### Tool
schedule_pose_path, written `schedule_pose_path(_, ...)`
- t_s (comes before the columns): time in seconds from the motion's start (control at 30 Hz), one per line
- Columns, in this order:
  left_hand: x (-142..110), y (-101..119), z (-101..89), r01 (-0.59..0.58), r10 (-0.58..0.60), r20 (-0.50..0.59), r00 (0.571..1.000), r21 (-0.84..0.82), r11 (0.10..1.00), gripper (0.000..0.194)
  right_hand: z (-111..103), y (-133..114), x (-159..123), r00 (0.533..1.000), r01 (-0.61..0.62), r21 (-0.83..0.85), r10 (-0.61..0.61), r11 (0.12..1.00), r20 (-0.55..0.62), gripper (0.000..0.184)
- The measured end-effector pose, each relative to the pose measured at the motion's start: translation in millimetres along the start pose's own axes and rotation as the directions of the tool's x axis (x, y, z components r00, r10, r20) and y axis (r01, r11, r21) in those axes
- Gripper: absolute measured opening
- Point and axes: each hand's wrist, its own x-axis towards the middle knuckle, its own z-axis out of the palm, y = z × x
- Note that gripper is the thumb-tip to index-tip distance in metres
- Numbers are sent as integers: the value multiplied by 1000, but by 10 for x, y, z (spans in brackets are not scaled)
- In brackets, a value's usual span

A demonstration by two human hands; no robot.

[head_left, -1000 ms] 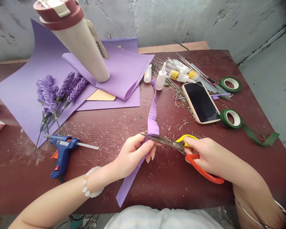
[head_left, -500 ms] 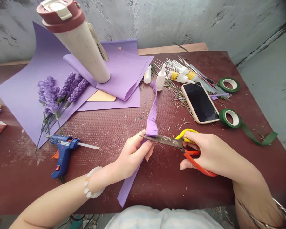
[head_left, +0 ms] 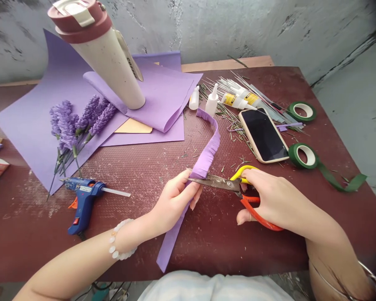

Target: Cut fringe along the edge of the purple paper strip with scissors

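Beyond the scissors (head_left: 217, 182), a fringed purple strip (head_left: 209, 150) curves.

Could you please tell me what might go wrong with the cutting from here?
The scissors sit right by the left hand, so a slip might nick it. A cut running too deep could sever the fringed purple strip. The tall tumbler stands on purple paper, so a tug on that sheet might topple it.
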Motion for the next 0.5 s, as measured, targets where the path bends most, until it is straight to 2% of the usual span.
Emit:
schedule_pose_path(0.1,-16,-23,-10,38,-39,78,996,18,999,28,-5,-4,16,1000,21,41,-22,999,19,62)
schedule_pose_path(0.2,-19,-43,-21,80,-74,126,989,-36,996,33,-29,-27,14,998,22,100,-27,995,55,62)
schedule_pose_path(0.37,8,-46,-40,116,-95,97,991,-248,962,36,-75,-72,-6,987,-81,170,55,982,152,60)
schedule_pose_path(0.5,21,-11,-28,160,-140,85,986,-308,938,41,-93,-82,-2,986,-105,199,76,974,146,50)
